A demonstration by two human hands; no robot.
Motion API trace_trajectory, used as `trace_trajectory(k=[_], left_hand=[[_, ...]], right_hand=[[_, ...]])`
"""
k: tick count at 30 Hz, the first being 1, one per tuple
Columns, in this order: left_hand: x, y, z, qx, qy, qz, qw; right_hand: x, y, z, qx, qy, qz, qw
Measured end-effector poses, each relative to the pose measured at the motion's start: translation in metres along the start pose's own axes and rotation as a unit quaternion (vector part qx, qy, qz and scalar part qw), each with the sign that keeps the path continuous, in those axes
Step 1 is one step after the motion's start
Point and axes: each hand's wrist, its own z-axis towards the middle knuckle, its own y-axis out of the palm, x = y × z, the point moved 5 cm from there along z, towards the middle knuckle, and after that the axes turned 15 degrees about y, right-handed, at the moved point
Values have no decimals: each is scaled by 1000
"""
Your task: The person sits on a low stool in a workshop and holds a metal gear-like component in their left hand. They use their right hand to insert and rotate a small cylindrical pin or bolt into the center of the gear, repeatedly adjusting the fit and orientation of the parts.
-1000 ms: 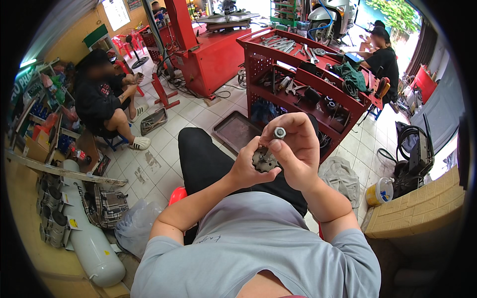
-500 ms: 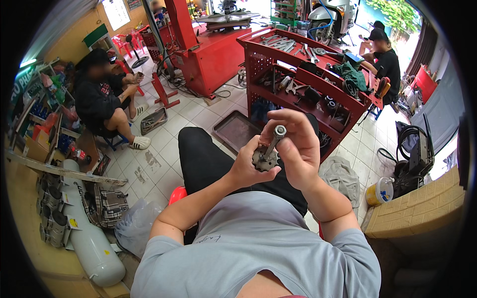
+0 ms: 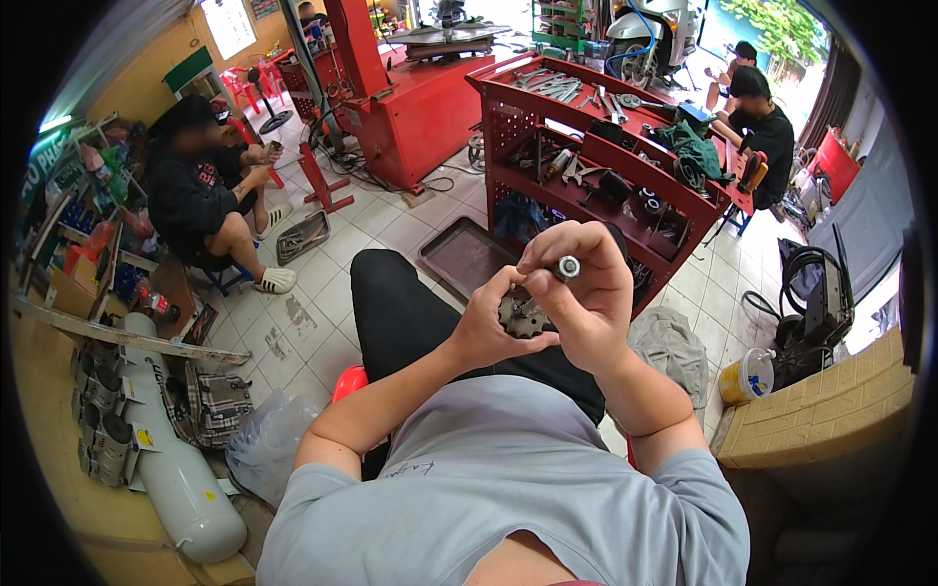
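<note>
Above my lap, my left hand [image 3: 481,327] is wrapped round a round grey metal part [image 3: 531,326] with a notched rim. Its fingers and thumb cover much of the edge. My right hand [image 3: 598,317] is closed on a metal rod with a round, socket-like end [image 3: 568,268] that points up toward me. The rod slants down toward the middle of the round part, where fingers partly hide how the two meet. Thumb and fingertips of the right hand press on the rod just below its end.
Ahead stands a red tool cart [image 3: 611,156] with wrenches and other tools. A brown metal tray [image 3: 459,256] lies on the tiles beside my knees. A seated person [image 3: 200,195] is at the left, another [image 3: 767,137] at the right. A grey cloth [image 3: 674,352] and a bucket [image 3: 747,376] lie rightward.
My right hand's fingers have gone from spread around the rod to closed on it. The rod's end has shifted slightly right and down. At the right, the seated person's head has moved.
</note>
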Motion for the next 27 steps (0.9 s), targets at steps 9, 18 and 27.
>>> trace_trajectory(k=[9,18,27], left_hand=[[4,-2,1,21,-26,10,999],[5,-3,1,25,-37,21,999],[3,-3,0,16,-47,32,998]], right_hand=[[0,-4,0,24,0,35,999],[-4,0,0,29,75,57,995],[1,-1,-2,-8,53,87,995]])
